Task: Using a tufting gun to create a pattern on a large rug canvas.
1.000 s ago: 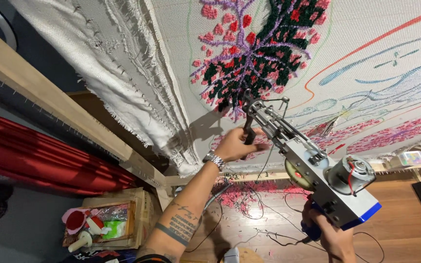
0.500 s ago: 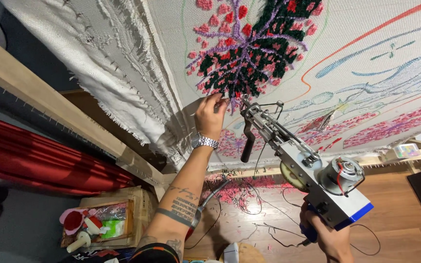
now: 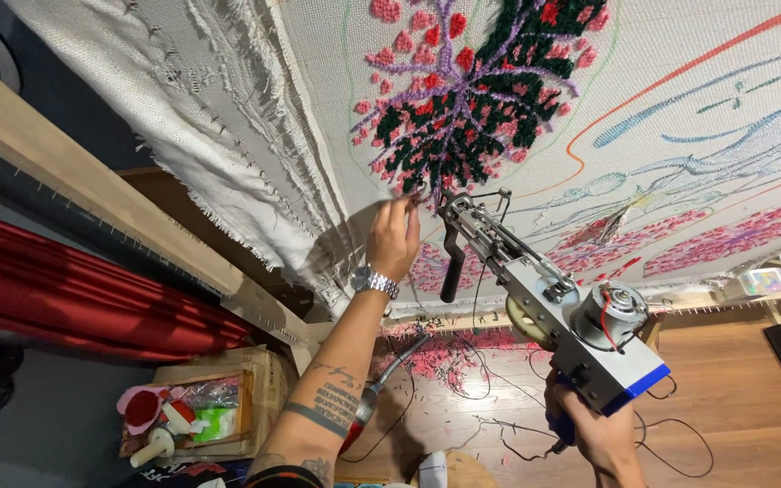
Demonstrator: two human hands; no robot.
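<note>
Your right hand (image 3: 594, 432) is closed tight around the blue grip at the bottom of the tufting gun (image 3: 553, 312). The gun points up at the cloth (image 3: 680, 108), and its tip sits just below the dark tufted flower patch (image 3: 476, 90). It looks heavy, because it is mostly metal with a motor at the back. It is hard and stiff, so it will not bend. Hold it by the blue grip and by the black handle (image 3: 451, 267) that hangs under the front. Nothing holds that black handle now.

Your left hand (image 3: 393, 239) is up at the cloth, beside the gun's tip. Its fingers pinch at something small by the yarn there, but I cannot tell what. The cloth is stretched tight on a wooden frame (image 3: 92, 194). The yarn is soft and fluffy, so pull it gently. Loose pink yarn bits (image 3: 445, 352) lie on the floor below.
</note>
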